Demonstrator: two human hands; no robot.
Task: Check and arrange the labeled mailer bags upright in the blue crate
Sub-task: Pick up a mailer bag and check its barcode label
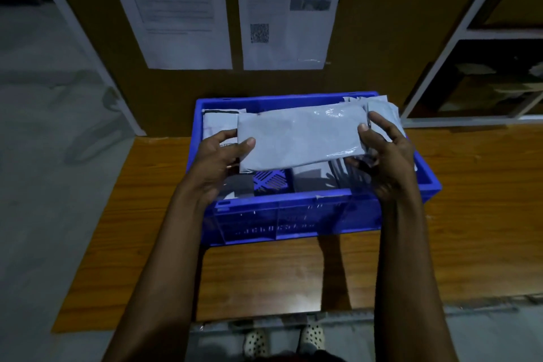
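a grey mailer (299, 138) sits at the centre of the frame, held flat and level above a blue crate (293, 220), its long side running left to right. its plain, glossy face is up; no label shows on this side. the left hand (217, 161) grips the mailer's left end — thumb pressed on top, fingers curled underneath. the right hand (385, 153) grips the right end the same way, thumb on top near the edge, fingers wrapped around and below. both hands are closed on the mailer.

beneath it, inside the crate, more grey bags (382, 110) stand or lean along the right wall and back right corner, and another bag (220, 120) lies at the back left. a patch of the crate's slotted blue floor shows in the middle, just under the held mailer. how upright the lower bags are is hard to tell.

the crate rests on a wooden table (470, 200) that fills the middle of the frame. above it, in the upper centre, two printed sheets (188, 9) hang on a brown board — the text is too blurred to read. a white-framed shelf (482, 62) stands at upper right. at the bottom edge, two spotted shoes (285, 338) show below the table.
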